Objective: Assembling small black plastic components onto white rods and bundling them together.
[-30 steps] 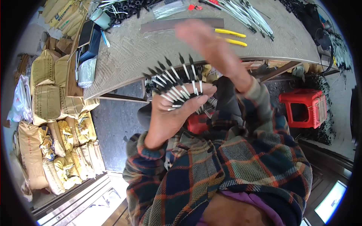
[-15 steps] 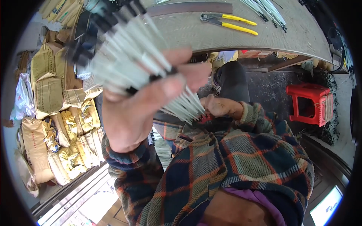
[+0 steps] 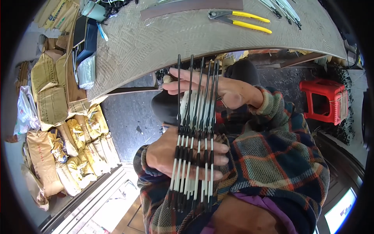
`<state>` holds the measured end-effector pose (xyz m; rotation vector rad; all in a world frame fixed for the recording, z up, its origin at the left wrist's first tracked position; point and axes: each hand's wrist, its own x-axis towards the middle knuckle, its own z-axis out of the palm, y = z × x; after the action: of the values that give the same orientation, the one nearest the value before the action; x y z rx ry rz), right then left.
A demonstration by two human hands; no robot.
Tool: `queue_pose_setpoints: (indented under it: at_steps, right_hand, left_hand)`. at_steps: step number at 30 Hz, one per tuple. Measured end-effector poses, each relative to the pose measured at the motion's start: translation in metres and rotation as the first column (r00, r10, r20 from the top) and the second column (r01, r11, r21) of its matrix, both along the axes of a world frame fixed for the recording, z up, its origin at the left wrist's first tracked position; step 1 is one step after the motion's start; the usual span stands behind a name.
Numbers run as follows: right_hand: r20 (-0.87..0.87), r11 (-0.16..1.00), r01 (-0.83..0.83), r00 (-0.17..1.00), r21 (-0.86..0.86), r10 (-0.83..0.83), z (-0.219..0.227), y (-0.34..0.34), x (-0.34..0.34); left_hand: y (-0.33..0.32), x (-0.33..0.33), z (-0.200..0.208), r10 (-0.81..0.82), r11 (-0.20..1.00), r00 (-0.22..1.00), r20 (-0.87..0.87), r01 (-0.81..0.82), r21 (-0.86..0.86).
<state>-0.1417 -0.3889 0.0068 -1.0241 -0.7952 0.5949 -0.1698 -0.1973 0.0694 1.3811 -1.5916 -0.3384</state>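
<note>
A bundle of thin black-and-white jointed rods, like umbrella ribs point(image 3: 187, 142), runs lengthwise in front of my body. Its longer black parts point toward the workbench, and the white parts with black tips reach toward my chest. My left hand point(image 3: 163, 150) supports the lower half, its fingers stretched beneath the rods and showing on their right side. My right hand point(image 3: 237, 91) is at the upper half, with fingers extended behind the black rods and the thumb beside their right edge. More white rods show between the black ones, partly hidden.
Ahead is a grey workbench point(image 3: 132, 46) with yellow-handled pliers point(image 3: 249, 21), a dark flat bar point(image 3: 187, 8) and loose white rods point(image 3: 286, 11). A red stool point(image 3: 325, 101) stands at right. Brown paper packages point(image 3: 48, 87) and gold-wrapped bundles point(image 3: 80, 146) pile up at left.
My left hand has come down and right from in front of the bench. The bundle, fanned before, now lies in near-parallel rows. My right hand has moved slightly up, fingers now stretched out.
</note>
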Motion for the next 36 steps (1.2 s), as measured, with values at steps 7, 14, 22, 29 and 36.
queue_pose_setpoints:
  at_steps: [7, 14, 22, 29, 36]
  right_hand:
    - [-0.164, 0.983, 0.175, 0.973, 0.049, -0.165, 0.011, 0.002, 0.034]
    - [0.779, 0.741, 0.662, 0.522, -0.114, -0.347, 0.013, -0.025, 0.090]
    - [0.937, 0.762, 0.566, 0.311, -0.316, 0.158, 0.008, -0.012, 0.089]
    - [0.985, 0.808, 0.586, 0.166, -0.059, -0.049, -0.012, 0.011, 0.079]
    - [0.958, 0.880, 0.440, 0.281, -0.179, 0.054, -0.010, 0.014, 0.076]
  left_hand:
    - [0.000, 0.032, -0.023, 0.153, 0.983, 0.911, -0.383, -0.099, 0.157]
    - [-0.004, 0.073, -0.067, 0.172, 0.985, 0.950, -0.260, -0.167, 0.043]
    - [0.018, 0.067, -0.070, 0.147, 0.985, 0.981, -0.130, -0.132, 0.113]
    - [0.022, 0.056, -0.047, 0.115, 0.992, 0.991, -0.069, -0.118, -0.038]
    - [0.026, 0.043, -0.039, 0.120, 0.989, 0.992, -0.042, -0.123, -0.081]
